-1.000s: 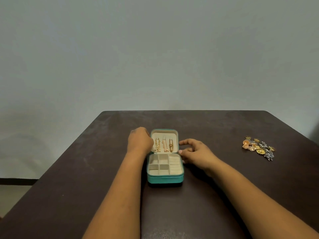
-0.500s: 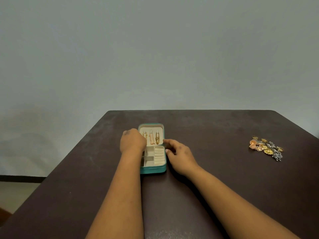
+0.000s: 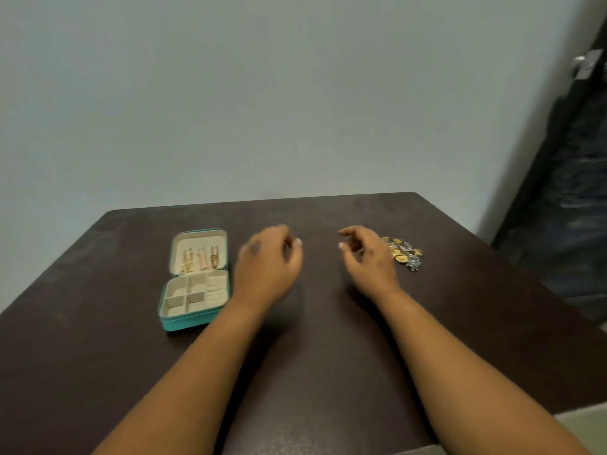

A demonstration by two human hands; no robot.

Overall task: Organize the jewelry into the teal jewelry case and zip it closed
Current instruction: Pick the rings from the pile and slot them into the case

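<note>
Hands (image 3: 269, 264) empty, teal case (image 3: 193, 303) open, beige-lined

Bare table (image 3: 322, 323) between open case (image 3: 193, 290) and jewelry pile (image 3: 405, 254).

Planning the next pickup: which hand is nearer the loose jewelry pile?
Right. The right hand hovers just beside the jewelry pile; the left hand is farther away, nearer the case.

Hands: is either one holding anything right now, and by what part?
Nothing is held. The left hand and right hand hover open above the table.
</note>
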